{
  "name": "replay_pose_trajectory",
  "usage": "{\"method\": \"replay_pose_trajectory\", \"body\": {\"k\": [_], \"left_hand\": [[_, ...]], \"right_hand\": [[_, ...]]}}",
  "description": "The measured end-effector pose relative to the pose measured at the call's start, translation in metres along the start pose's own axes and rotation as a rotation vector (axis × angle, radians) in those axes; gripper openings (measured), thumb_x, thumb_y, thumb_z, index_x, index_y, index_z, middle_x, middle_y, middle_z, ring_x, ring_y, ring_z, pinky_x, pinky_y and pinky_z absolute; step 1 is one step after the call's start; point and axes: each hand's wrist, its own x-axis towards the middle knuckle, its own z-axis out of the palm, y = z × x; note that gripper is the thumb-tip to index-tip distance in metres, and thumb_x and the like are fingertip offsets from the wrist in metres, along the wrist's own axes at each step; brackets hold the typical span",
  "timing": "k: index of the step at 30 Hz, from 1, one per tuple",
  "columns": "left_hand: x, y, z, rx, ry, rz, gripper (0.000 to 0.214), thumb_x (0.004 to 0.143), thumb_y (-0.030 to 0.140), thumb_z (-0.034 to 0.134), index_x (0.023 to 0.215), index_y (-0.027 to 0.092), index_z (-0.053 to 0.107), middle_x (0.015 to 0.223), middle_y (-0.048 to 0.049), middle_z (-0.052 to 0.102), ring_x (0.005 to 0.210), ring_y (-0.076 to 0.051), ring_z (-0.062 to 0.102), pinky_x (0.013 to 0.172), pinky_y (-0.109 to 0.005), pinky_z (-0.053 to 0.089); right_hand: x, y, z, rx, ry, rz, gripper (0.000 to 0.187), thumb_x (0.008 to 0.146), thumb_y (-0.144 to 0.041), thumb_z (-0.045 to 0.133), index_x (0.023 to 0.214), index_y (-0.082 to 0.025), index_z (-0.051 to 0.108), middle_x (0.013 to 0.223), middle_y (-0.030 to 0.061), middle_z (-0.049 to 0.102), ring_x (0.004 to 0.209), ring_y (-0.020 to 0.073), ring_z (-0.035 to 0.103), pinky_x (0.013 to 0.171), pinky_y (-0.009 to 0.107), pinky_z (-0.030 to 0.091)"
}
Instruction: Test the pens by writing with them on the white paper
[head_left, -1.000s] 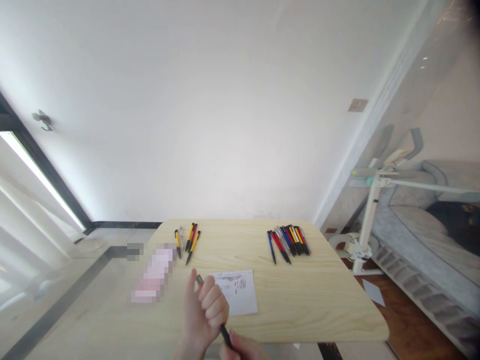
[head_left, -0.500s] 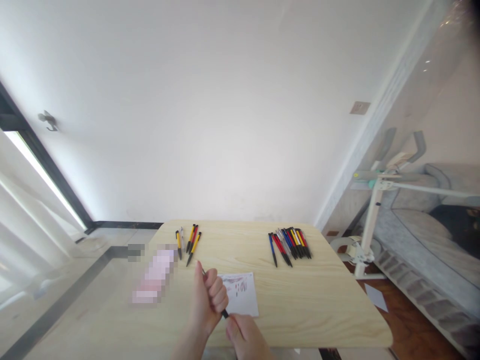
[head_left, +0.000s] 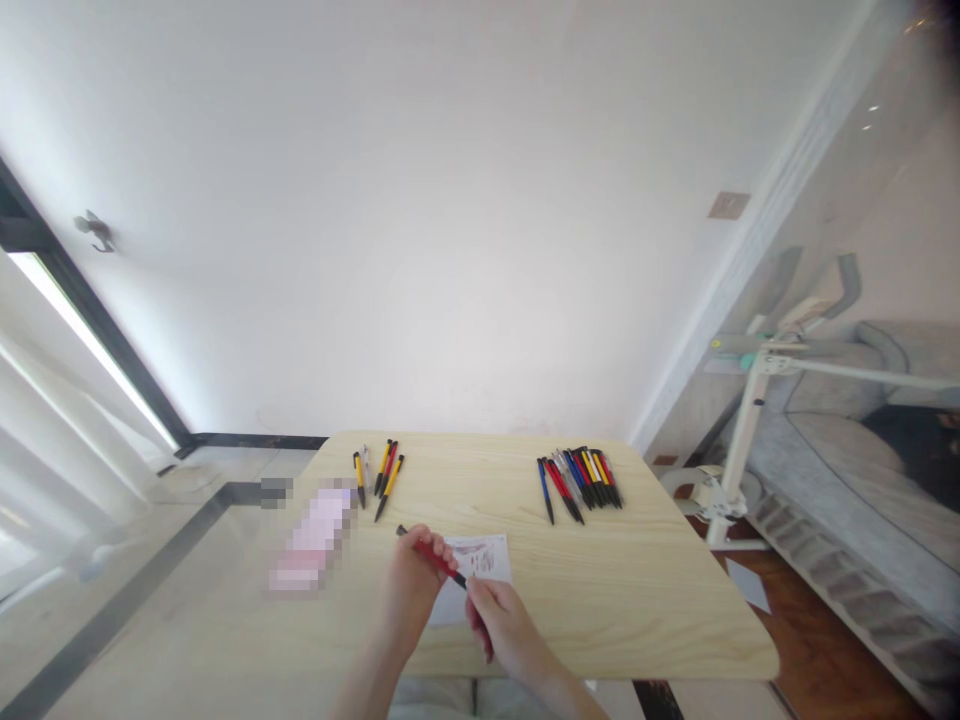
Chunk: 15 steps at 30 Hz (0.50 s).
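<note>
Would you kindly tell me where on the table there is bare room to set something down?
The table has a broad bare patch right of the paper, nearer than the right pen cluster; another lies between that cluster and the left pen group. It is crowded around the paper, where the left hand and right hand hold a red pen.

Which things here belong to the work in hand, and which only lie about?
Apparently in the work:
red-and-black pen, in left hand, lower end at right hand
marked paper
left pen group
right pen group

Seemingly just around:
exercise machine
grey sofa
white sheet on wooden floor
</note>
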Motion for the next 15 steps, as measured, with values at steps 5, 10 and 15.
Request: {"method": "replay_pose_trajectory", "body": {"k": [5, 10, 15], "left_hand": [[-0.004, -0.014, -0.024, 0.613, 0.054, 0.145, 0.037, 0.076, 0.042, 0.047, 0.051, 0.015, 0.051, 0.045, 0.0006, 0.048, 0.045, -0.011, 0.046, 0.049, -0.024, 0.036], [-0.005, -0.026, -0.041, 0.919, 0.156, 0.197, 0.053, 0.079, 0.049, 0.035, 0.035, 0.019, 0.036, 0.031, 0.003, 0.033, 0.034, -0.009, 0.034, 0.041, -0.024, 0.027], [-0.005, -0.028, -0.044, 0.94, 0.241, 0.188, 0.056, 0.077, 0.055, 0.033, 0.033, 0.021, 0.03, 0.029, 0.0042, 0.028, 0.031, -0.008, 0.028, 0.037, -0.024, 0.022]], "right_hand": [[0.005, 0.003, -0.001, 0.28, -0.134, 0.107, 0.054, 0.075, -0.065, 0.034, 0.049, -0.019, 0.042, 0.033, -0.0074, 0.035, 0.027, 0.0053, 0.028, 0.03, 0.018, 0.019], [0.0, 0.004, 0.001, 0.149, -0.069, 0.065, 0.051, 0.078, -0.063, 0.03, 0.049, -0.021, 0.036, 0.036, -0.0081, 0.028, 0.029, 0.0069, 0.026, 0.032, 0.02, 0.017], [-0.004, 0.004, -0.003, -0.441, 0.166, -0.322, 0.04, 0.087, -0.039, 0.034, 0.055, -0.019, 0.048, 0.051, -0.0008, 0.05, 0.05, 0.0122, 0.045, 0.047, 0.025, 0.024]]}}
